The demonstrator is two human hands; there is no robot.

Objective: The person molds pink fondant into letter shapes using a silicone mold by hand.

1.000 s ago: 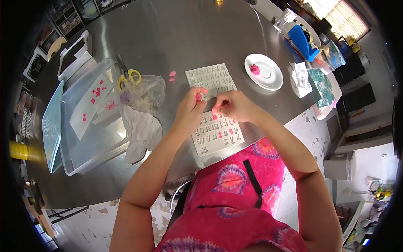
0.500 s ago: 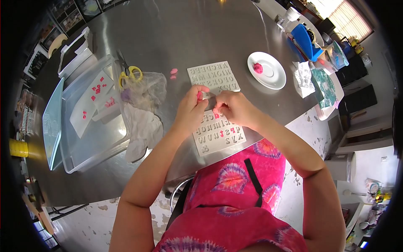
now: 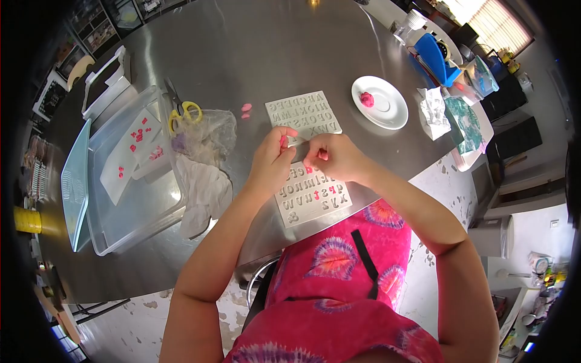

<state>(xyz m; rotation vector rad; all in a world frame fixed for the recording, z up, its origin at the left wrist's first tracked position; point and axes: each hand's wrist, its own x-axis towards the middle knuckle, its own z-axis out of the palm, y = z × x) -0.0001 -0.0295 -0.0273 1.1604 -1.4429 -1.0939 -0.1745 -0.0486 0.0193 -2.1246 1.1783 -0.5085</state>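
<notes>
Both of my hands meet over two pale letter molds. My left hand (image 3: pixel 271 158) is closed, with a small lump of pink dough (image 3: pixel 284 141) pinched between thumb and fingers. My right hand (image 3: pixel 336 156) is closed too, its fingers curled beside the left fingertips; what it holds is mostly hidden. A thin dark grey piece (image 3: pixel 300 151) shows between the hands. Under them lies the lowercase letter mold (image 3: pixel 310 199), with a few letters filled in pink. Just beyond is the capital letter mold (image 3: pixel 302 112), its near edge partly covered by my hands.
A white saucer (image 3: pixel 393 109) with a pink dough ball (image 3: pixel 367 99) stands at right. Small pink bits (image 3: pixel 246 107) lie left of the molds. Further left are yellow-handled scissors (image 3: pixel 192 111), a plastic bag (image 3: pixel 212 133), a white cloth (image 3: pixel 206 196) and a clear plastic box (image 3: pixel 136 227).
The whole view has shifted slightly. My right hand has turned and curled a little, its fingers drawing slightly away from the left hand. The left hand keeps its pinch on the pink dough.
</notes>
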